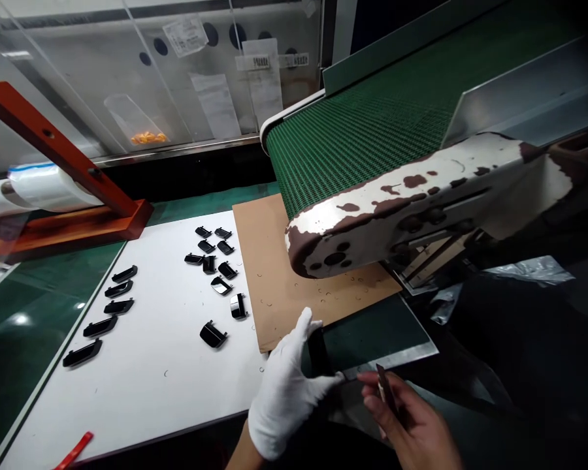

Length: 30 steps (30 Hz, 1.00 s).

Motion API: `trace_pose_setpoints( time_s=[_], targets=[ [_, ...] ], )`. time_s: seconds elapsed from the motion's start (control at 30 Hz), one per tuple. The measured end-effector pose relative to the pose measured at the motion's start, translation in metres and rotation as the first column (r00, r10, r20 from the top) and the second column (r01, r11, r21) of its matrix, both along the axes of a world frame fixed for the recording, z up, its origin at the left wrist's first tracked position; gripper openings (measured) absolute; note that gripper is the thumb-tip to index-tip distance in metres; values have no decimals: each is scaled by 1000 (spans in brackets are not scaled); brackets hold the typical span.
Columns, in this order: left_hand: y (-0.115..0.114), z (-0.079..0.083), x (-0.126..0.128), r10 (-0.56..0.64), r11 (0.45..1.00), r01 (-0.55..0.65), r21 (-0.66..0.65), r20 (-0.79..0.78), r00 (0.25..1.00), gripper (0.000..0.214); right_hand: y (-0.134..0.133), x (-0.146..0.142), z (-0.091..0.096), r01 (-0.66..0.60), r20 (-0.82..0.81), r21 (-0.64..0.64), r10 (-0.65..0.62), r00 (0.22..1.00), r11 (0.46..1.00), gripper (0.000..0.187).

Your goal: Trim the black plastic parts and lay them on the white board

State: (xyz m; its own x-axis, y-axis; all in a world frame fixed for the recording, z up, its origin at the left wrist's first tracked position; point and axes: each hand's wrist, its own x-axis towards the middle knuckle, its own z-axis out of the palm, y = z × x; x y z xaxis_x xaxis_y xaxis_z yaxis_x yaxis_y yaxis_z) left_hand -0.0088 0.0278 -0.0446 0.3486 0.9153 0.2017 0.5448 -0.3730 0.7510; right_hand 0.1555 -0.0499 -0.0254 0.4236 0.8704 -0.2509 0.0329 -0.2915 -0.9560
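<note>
My left hand (281, 398), in a white glove, grips a black plastic part (318, 352) between thumb and fingers at the table's front edge. My bare right hand (416, 418) is closed on a small, thin, dark blade (385, 386) that points upward, just right of the left hand. A gap separates the blade from the part. On the white sheet (142, 385) lie glossy black parts: a loose cluster (209, 264) in the middle and a slanting row (119, 289) on the left. Small curled shavings (326, 294) are scattered over the brown cardboard (274, 287).
A green conveyor belt (362, 137) with a chipped white end frame (372, 202) overhangs the cardboard. At left an orange stand (68, 156) carries rolls of clear film (49, 186). A red-handled object (76, 450) lies at the front left edge. A clear panel with pockets (215, 104) stands behind.
</note>
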Motion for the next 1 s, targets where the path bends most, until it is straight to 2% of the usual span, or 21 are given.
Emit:
trace_pose_setpoints(
  time_s=[0.07, 0.17, 0.37, 0.43, 0.6, 0.63, 0.73, 0.77, 0.87, 1.0],
  targets=[
    [-10, 9, 5, -27, 1000, 27, 3, 101, 995, 102, 5, 3, 8, -85, 110, 110, 73, 991, 990, 24],
    [-19, 17, 8, -74, 997, 68, 43, 151, 986, 94, 8, 5, 15, -219, 250, 218, 163, 955, 951, 8],
    [-21, 17, 9, -141, 990, 134, 46, 200, 970, 87, 0, 7, 12, -324, 398, 316, 185, 898, 892, 7],
    [-21, 17, 9, -164, 986, 160, 36, 216, 962, 88, -3, 7, 12, -317, 405, 321, 173, 898, 892, 7],
    [-23, 20, 13, -180, 983, 185, 1, 237, 955, 92, -11, 14, 11, -327, 404, 288, 195, 894, 900, 5],
    [-23, 20, 14, -174, 983, 182, -9, 247, 953, 92, -12, 17, 10, -340, 383, 264, 226, 896, 902, 10],
    [-26, 22, 16, -145, 985, 167, -46, 303, 942, 93, -13, 29, 9, -399, 276, 136, 352, 894, 907, 44],
    [-26, 22, 16, -143, 984, 169, -54, 324, 935, 94, -12, 34, 9, -425, 255, 89, 392, 884, 901, 48],
    [-27, 25, 16, -159, 978, 198, -68, 376, 913, 93, -7, 45, 16, -488, 274, 5, 468, 840, 873, 39],
    [-29, 32, 16, -175, 968, 233, -94, 410, 895, 91, -5, 50, 36, -539, 375, 27, 492, 786, 842, 37]
  ],
)
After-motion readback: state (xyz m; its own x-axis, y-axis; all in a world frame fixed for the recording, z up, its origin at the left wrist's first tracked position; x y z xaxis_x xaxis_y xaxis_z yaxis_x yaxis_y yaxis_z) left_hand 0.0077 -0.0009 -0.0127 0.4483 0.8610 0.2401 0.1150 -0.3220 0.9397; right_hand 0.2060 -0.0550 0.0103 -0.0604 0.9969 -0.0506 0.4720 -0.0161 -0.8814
